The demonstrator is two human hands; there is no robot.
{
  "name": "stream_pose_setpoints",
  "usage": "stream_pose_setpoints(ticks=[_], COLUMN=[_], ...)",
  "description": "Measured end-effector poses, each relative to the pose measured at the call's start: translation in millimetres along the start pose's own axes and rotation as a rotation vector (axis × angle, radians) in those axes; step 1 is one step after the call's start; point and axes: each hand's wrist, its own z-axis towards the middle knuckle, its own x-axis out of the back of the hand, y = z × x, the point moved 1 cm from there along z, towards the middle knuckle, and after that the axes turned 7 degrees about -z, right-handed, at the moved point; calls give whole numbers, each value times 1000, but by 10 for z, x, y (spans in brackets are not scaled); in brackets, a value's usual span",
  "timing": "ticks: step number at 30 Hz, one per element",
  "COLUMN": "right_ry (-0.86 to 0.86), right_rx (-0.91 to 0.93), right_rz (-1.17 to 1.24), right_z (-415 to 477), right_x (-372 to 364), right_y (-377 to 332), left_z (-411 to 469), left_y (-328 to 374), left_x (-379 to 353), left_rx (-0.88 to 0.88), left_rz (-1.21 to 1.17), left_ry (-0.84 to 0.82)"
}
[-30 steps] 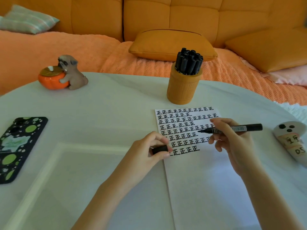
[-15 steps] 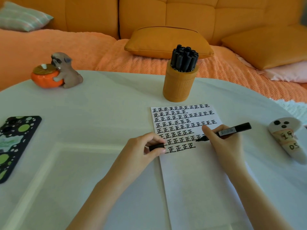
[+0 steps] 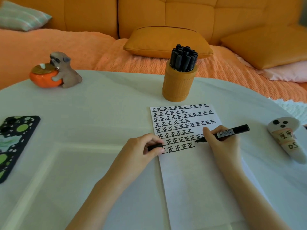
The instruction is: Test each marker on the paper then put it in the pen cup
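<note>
A black phone (image 3: 16,143) with green spots lies at the far left of the tabletop (image 3: 99,105), and a pug figurine (image 3: 64,70) hugging an orange pot stands at the far edge.

The left hand (image 3: 139,151) has its fingers curled and pinches a black cap (image 3: 155,146) between thumb and fingers. It rests at the left edge of the paper (image 3: 191,171), over the start of the lowest rows of marks.

The cup (image 3: 180,83) stands upright just beyond the paper's far edge, well apart from both hands, packed with black markers (image 3: 183,58), caps up.

The right hand (image 3: 221,146) grips the marker (image 3: 222,134) like a pen, fingers wrapped round the barrel near the tip. The tip points left and down at the right end of the lowest rows; I cannot tell whether it touches the sheet. The barrel, with a barcode label, slants up to the right past the knuckles. The two hands are apart, with the written rows between them.

A white ghost figure (image 3: 289,138) lies near the right edge.
</note>
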Motion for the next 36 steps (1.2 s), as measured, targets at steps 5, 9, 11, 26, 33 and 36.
stream_pose_setpoints(ticks=[5,9,11,26,33,36], right_ry=[-10,21,45,26,17,18], right_rx=[7,12,16,26,24,28], right_rz=[-39,-42,-37,-14,-21,-16], right_z=[-5,12,21,15,25,28], right_x=[-4,-5,-1,-2,-9,-4], right_y=[-14,8,17,16,35,31], left_z=[13,17,18,24,30,28], left_y=[-13,-22,-28,-41,-29,-27], left_x=[-5,-6,-6,-1,-5,-1], left_rx=[0,2,4,8,15,14], left_rz=[-9,-11,-12,-7,-2,-1], left_ry=[0,0,-2,0,0,-2])
